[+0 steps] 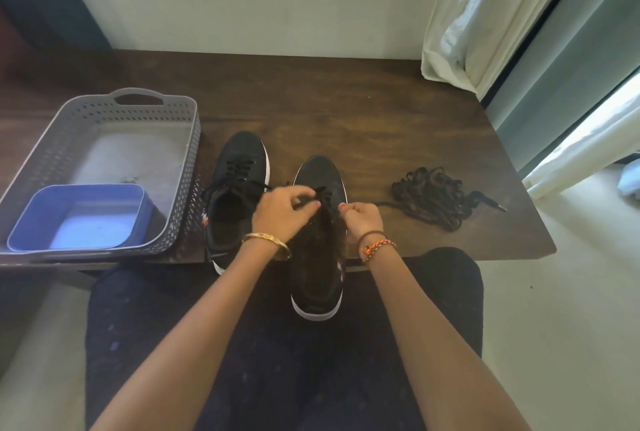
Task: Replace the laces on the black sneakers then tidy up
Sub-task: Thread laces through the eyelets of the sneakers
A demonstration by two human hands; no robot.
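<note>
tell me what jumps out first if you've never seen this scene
Both hands, the left hand and right hand, pinch a black lace over the nearer black sneaker at the table's front edge. A loose pile of dark laces lies right of it; a grey basket holding a blue tub sits left.

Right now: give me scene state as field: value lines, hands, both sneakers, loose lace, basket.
left hand: fingers pinch the lace on the right sneaker
right hand: fingers curled on the same lace
right sneaker: heel over table edge, on the lap, lacing under way
left sneaker: on table, laced, untied
loose lace: black pile right of the sneakers
basket: grey, at left, holds blue container
table: dark wood
</note>
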